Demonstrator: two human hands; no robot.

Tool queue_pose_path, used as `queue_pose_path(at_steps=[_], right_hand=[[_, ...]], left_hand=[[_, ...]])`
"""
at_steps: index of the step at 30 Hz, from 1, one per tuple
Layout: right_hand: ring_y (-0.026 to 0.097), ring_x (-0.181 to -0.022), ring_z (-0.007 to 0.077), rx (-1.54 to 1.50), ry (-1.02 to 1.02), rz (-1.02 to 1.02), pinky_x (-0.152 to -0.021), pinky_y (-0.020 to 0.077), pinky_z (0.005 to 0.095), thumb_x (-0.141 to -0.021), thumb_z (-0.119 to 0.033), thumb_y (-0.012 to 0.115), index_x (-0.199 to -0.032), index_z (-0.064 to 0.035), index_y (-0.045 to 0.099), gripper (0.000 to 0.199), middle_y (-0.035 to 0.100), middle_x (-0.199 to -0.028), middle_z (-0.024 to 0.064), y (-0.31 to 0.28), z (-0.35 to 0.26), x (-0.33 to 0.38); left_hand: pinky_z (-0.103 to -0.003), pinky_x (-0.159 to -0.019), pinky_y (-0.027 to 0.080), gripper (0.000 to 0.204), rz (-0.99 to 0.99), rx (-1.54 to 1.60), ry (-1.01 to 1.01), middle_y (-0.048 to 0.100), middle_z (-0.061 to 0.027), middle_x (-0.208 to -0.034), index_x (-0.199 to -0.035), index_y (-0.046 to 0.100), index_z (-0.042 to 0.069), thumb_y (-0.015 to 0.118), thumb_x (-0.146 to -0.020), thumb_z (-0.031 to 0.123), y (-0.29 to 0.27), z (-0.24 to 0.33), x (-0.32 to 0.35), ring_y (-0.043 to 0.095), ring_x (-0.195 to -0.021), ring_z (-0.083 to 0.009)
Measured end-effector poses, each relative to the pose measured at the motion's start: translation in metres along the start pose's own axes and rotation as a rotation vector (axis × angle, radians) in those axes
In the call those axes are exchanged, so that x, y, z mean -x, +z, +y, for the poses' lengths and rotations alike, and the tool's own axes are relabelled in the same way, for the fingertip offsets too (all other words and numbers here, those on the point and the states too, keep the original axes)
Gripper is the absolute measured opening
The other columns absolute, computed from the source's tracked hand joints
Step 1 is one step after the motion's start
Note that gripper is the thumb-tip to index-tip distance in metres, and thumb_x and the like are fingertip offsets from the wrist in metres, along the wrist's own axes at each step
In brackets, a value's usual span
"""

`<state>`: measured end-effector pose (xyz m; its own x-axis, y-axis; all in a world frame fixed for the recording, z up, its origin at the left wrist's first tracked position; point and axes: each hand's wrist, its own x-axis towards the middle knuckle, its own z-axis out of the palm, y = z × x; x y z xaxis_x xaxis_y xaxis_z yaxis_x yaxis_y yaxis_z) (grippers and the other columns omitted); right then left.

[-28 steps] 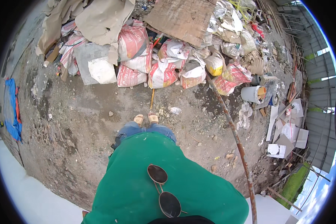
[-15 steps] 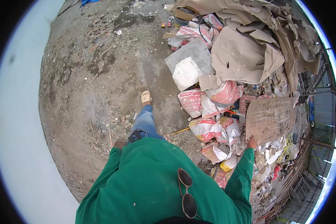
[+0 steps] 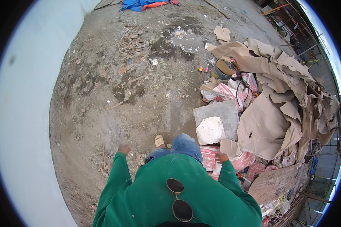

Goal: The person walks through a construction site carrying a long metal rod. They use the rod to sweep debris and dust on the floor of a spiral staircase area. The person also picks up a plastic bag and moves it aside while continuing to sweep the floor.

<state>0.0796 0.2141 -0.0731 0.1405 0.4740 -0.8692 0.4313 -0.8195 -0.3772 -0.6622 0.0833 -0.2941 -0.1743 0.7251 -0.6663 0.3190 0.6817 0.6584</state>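
Observation:
My left hand (image 3: 124, 148) hangs out over the bare ground beside my left leg. Motion smears its fingers, and I make out nothing in it. On the other side, my right hand (image 3: 222, 157) is low by my hip, fingers loosely apart, with no object visible in it. From above it overlaps the red and white printed sacks (image 3: 244, 161); whether it touches them I cannot tell. A sandalled foot (image 3: 159, 141) is forward on the ground. Close ahead of the right hand lie a grey square board (image 3: 231, 113) and a white piece (image 3: 211, 130) on it.
Crumpled brown cardboard or paper sheets (image 3: 263, 125) cover the heap on the right. A brownish board (image 3: 272, 185) lies behind my right hand. Farther ahead are a bucket (image 3: 220, 72), rubble (image 3: 134, 47) and a blue and orange tarp (image 3: 144, 4). A pale wall (image 3: 30, 113) runs along the left.
I have walked forward, so the sacks, boards and cardboard sit lower in view. More of the tarp shows. My left hand has swung out, and my right hand has come away from the brownish board.

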Motion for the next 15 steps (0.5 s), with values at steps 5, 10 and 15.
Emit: queue_pose_path(at_steps=[5,10,15], right_hand=[[0.07,-0.088,0.0263,0.857,-0.423,-0.306,-0.073,0.0554,0.042,-0.089,-0.032,0.058,-0.113,-0.0061,0.064,0.036,0.07,-0.104,0.0149,0.072,0.049,-0.052],[0.069,-0.093,0.0287,0.299,0.068,-0.32,-0.074,0.0531,0.0422,-0.092,-0.023,0.05,-0.125,-0.0102,0.055,0.035,0.069,-0.11,0.0152,0.075,-0.079,-0.13],[0.07,-0.092,0.0303,-0.189,0.13,-0.353,-0.069,0.0524,0.0413,-0.093,-0.009,0.046,-0.134,-0.0093,0.048,0.042,0.07,-0.107,0.0196,-0.008,-0.322,-0.265]], left_hand=[[-0.045,-0.079,0.052,0.024,0.087,0.067,-0.076,0.069,-0.0191,-0.094,-0.103,0.067,0.005,0.056,-0.092,0.023,-0.036,0.289,-0.084,0.066,-0.085,-0.0383],[-0.048,-0.082,0.05,0.033,0.189,-0.583,0.062,0.069,-0.0208,-0.089,-0.085,0.07,0.006,0.052,-0.092,0.033,-0.063,0.371,-0.15,0.066,-0.088,-0.0374],[-0.04,-0.06,0.054,0.024,0.127,-0.112,-0.203,0.07,-0.0137,-0.076,-0.085,0.07,0.002,0.066,-0.085,0.026,-0.115,0.303,-0.193,0.068,-0.066,-0.0231]])
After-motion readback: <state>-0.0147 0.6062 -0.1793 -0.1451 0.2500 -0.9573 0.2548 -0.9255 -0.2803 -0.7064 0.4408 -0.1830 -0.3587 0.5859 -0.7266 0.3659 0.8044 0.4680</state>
